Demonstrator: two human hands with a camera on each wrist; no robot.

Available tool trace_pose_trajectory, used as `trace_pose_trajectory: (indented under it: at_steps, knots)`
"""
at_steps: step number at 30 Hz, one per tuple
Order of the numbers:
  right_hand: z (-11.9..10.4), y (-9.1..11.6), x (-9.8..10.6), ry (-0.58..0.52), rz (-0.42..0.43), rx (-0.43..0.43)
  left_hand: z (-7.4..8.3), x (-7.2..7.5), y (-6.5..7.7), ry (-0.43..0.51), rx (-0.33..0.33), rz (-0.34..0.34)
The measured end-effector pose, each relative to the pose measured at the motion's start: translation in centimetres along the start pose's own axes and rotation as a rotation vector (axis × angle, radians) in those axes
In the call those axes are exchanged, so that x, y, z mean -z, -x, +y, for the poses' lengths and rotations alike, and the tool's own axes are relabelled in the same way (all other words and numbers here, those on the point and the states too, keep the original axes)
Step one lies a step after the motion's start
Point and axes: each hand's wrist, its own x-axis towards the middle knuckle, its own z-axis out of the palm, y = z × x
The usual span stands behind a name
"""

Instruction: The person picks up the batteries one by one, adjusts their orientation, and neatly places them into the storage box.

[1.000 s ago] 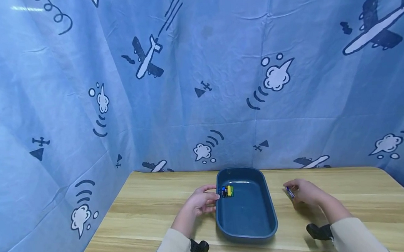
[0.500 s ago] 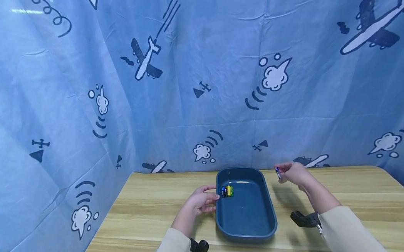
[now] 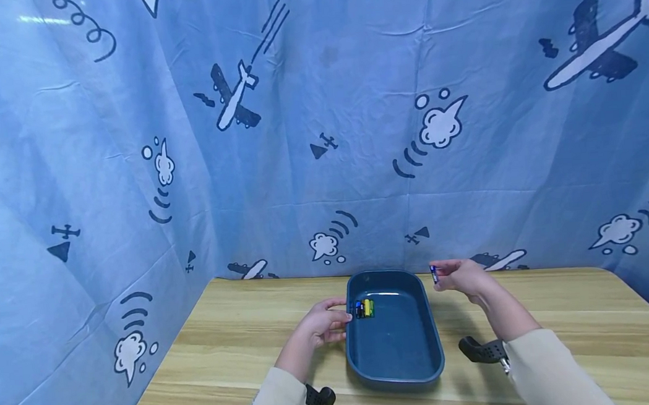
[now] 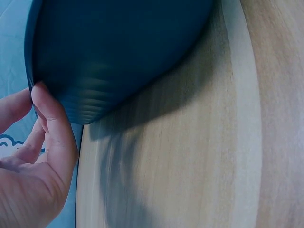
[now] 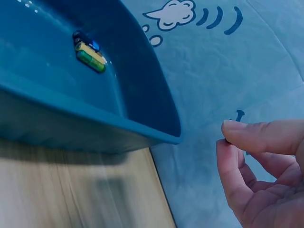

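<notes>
A dark blue rectangular plastic bin [image 3: 391,347] stands on the table in the middle of the head view. My left hand [image 3: 323,321] pinches its left rim between thumb and fingers; the left wrist view shows the same grip at the bin's wall [image 4: 123,52]. Several small batteries [image 3: 368,308], in blue, black, yellow and green, lie side by side inside against the left wall. Beyond the bin's far right corner, my right hand [image 3: 462,277] is raised, holding a blue-and-white battery [image 3: 433,274] between thumb and fingertips. In the right wrist view the fingers hide most of that battery.
Under the bin is a light wood-grain table [image 3: 254,330]. A blue curtain [image 3: 300,167] printed with planes and clouds hangs behind it and along the sides. Black wrist-camera mounts [image 3: 481,349] stick out below both forearms.
My right hand has lifted the battery from the table on the right and carried it up and leftward, close to the bin's far right corner. My left hand and the bin have stayed put.
</notes>
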Motion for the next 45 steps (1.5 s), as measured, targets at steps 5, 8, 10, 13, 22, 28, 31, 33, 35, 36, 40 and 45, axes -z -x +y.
trace_pose_trajectory:
  at_steps: [5, 8, 10, 13, 22, 28, 31, 33, 35, 36, 40, 45]
  knots:
    - [-0.5, -0.1, -0.5, -0.024, -0.005, -0.002, -0.1, 0.1, 0.0, 0.006, 0.003, 0.004]
    - [-0.7, -0.3, -1.0, -0.05, -0.003, -0.005, -0.1, 0.1, 0.0, 0.011, 0.002, 0.004]
    - [-0.8, -0.4, -1.3, -0.06, 0.003, -0.005, 0.0, 0.1, 0.0, 0.01, -0.002, 0.002]
    - [-0.8, -0.7, -1.9, -0.081, 0.002, 0.0, 0.0, 0.1, 0.1, 0.01, -0.004, 0.002]
    - [-1.4, -1.1, -3.7, -0.111, -0.011, -0.002, 0.0, 0.1, 0.0, 0.006, -0.006, 0.006]
    - [-1.6, -1.6, -4.9, -0.141, -0.013, -0.012, -0.1, 0.1, 0.0, 0.008, -0.007, 0.008]
    - [-1.6, -1.8, -5.4, -0.152, -0.019, -0.019, -0.1, 0.1, -0.1, 0.012, -0.009, 0.005]
    - [-1.6, -1.9, -5.7, -0.163, -0.034, -0.02, -0.1, 0.1, -0.2, 0.017, -0.012, 0.002]
    - [-1.5, -2.1, -5.9, -0.186, -0.049, -0.025, -0.2, 0.2, -0.3, 0.021, -0.016, -0.003]
    - [-1.4, -2.1, -6.1, -0.2, -0.055, -0.029, -0.2, 0.2, -0.3, 0.023, -0.017, -0.005]
    - [-1.0, -2.5, -6.8, -0.249, -0.073, -0.032, -0.2, 0.2, -0.4, 0.026, -0.02, -0.008]
    - [-0.4, -3.0, -7.6, -0.302, -0.093, -0.021, -0.1, 0.1, -0.3, 0.033, -0.016, -0.008]
